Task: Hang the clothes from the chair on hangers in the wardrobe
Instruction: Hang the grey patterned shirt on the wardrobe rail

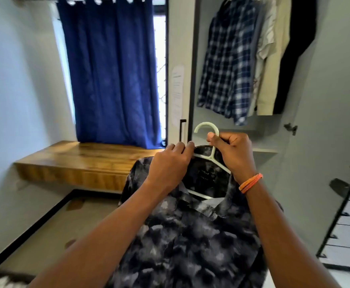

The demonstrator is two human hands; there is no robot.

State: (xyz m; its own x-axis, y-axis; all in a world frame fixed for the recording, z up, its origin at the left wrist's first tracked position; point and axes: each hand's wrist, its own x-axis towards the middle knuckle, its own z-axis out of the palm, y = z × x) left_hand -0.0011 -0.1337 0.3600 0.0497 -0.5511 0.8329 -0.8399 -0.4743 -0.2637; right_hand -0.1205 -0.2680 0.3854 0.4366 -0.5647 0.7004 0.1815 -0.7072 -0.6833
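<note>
The dark patterned shirt [190,235] is being put on the pale green hanger [210,154], held up in front of the open wardrobe [315,100]. The right hand [232,152] grips the hanger just under its hook, and the left hand [170,163] pinches the shirt collar. Next, I think the hook must go up onto the rail beside the 4 hanging clothes [248,59].

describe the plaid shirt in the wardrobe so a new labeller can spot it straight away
Start at the open wardrobe on the right, past the blue curtain. Four garments hang in a row at its top. The plaid shirt is the leftmost, nearest the curtain: navy and white checks, the only patterned one, beside a white shirt, a cream shirt and a black garment.
</note>
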